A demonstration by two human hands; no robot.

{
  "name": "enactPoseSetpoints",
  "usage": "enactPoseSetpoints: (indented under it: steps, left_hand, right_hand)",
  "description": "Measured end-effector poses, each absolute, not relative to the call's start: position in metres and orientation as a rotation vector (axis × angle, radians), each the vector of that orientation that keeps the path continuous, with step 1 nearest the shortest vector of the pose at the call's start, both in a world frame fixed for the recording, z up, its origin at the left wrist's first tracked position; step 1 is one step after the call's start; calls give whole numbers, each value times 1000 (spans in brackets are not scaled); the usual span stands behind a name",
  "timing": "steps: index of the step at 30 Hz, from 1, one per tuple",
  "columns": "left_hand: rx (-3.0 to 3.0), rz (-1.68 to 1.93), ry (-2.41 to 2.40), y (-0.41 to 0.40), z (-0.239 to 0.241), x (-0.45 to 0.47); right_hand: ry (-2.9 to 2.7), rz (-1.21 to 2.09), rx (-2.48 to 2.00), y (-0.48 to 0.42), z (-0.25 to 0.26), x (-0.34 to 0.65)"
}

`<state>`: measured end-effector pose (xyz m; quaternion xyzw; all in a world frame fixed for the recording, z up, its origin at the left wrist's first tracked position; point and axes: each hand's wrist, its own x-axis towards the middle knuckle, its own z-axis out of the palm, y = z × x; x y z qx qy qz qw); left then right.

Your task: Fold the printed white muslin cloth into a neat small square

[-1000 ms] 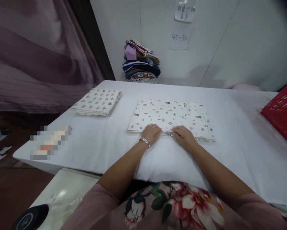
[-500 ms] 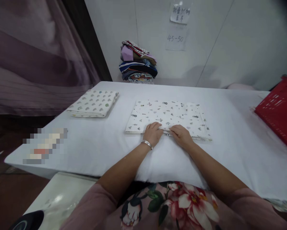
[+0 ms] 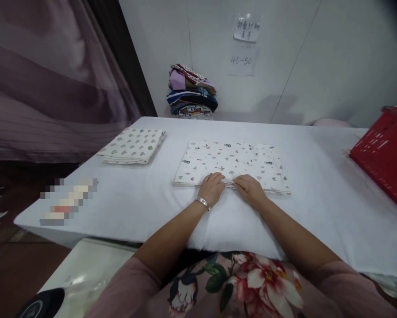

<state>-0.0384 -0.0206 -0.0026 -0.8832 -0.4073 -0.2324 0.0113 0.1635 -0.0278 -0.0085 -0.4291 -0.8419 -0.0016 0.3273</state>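
A white cloth (image 3: 231, 161) with small grey prints lies folded flat on the white table (image 3: 128, 194), its layered edge toward me. My left hand (image 3: 212, 189), with a silver bracelet at the wrist, grips that near edge just left of its middle. Close beside it, my right hand (image 3: 250, 189) pinches the same edge, a short gap between the two. The thumbs are hidden under or behind the fabric. Farther left, a second folded cloth (image 3: 132, 145) with grey tree-like prints rests apart from both hands.
A red plastic basket (image 3: 384, 154) stands at the table's right end. Behind the table, a stack of folded fabrics (image 3: 192, 95) sits by the wall. A pixelated patch (image 3: 70, 201) covers something at the left front. A purple curtain (image 3: 46, 79) hangs at left.
Both hands stay at the cloth's near edge, which now lies flatter between the fingers, with less of its underside showing. The whole view has shifted slightly.
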Motion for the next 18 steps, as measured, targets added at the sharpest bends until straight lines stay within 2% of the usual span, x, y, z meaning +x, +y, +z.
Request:
enactPoseSetpoints:
  steps: [18]
  left_hand:
    - [-2880, -957, -1439, -13, -6, -41]
  right_hand:
    - [-2233, 17, -1033, -35, -1, 163]
